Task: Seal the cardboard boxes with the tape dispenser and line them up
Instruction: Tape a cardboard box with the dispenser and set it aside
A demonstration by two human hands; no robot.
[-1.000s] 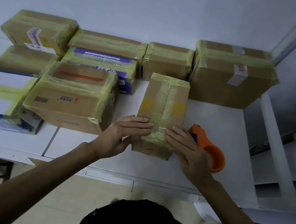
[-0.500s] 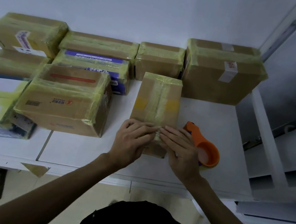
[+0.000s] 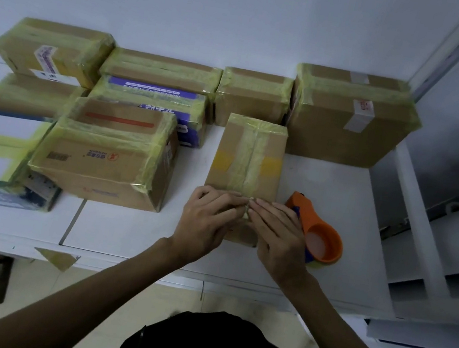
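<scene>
Head view, frame centre: left hand (image 3: 209, 218) and right hand (image 3: 275, 235) lay flat, fingertips meeting, and pressed the near top edge of the box (image 3: 250, 159); neither gripped anything. Box: taped, stood on the table (image 3: 327, 174), right of centre. Judged light, stiff-walled, tape slick; best held by its long sides. Dispenser (image 3: 320, 239): lay just right of the right hand. Sealed boxes (image 3: 104, 160): ranked across upper left.

we find the centre box (image 3: 247, 158) on the bench (image 3: 123, 232) | tape dispenser (image 3: 319, 236) just right of it | larger box (image 3: 98, 162) to its left | box row (image 3: 252, 99) behind
</scene>
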